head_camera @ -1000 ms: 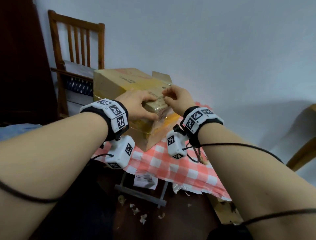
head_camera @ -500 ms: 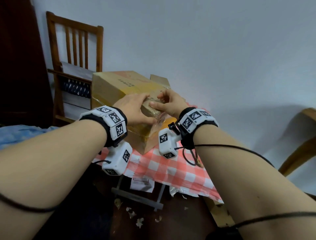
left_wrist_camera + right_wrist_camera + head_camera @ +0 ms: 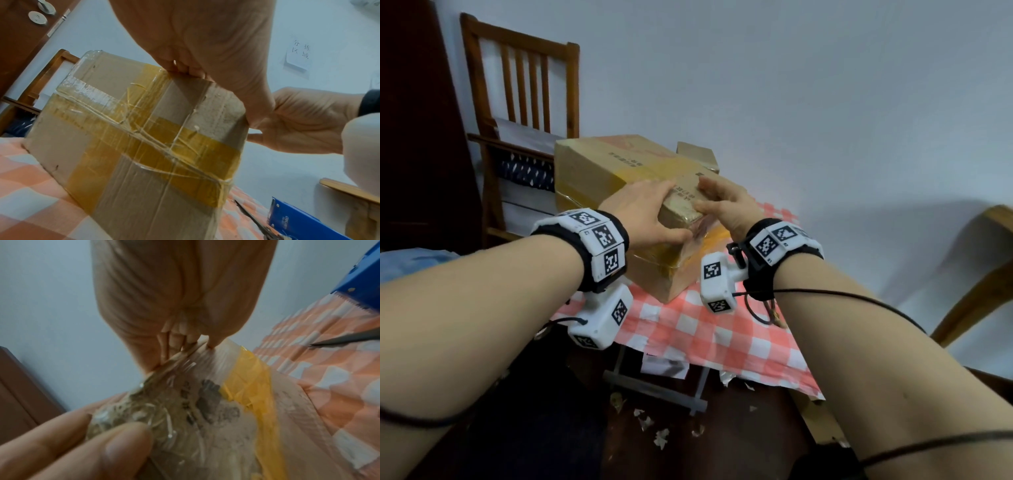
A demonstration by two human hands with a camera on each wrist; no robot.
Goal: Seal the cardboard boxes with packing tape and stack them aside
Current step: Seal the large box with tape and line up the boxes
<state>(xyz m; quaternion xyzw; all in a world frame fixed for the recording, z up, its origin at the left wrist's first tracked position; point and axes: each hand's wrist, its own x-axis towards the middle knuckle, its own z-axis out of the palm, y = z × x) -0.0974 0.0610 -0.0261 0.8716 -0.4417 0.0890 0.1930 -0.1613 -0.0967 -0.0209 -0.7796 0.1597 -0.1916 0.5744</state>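
The cardboard box (image 3: 599, 171), crossed with wrinkled yellow and clear tape, sits tilted on the checked tablecloth (image 3: 709, 329). The left hand (image 3: 643, 212) and right hand (image 3: 726, 205) both grasp its near top corner, thumbs underneath.

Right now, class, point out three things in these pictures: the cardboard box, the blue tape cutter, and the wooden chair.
cardboard box (image 3: 131, 162): left wrist view, on the taped side face.
blue tape cutter (image 3: 296, 219): left wrist view, on its blue body.
wooden chair (image 3: 527, 85): head view, on a back slat.
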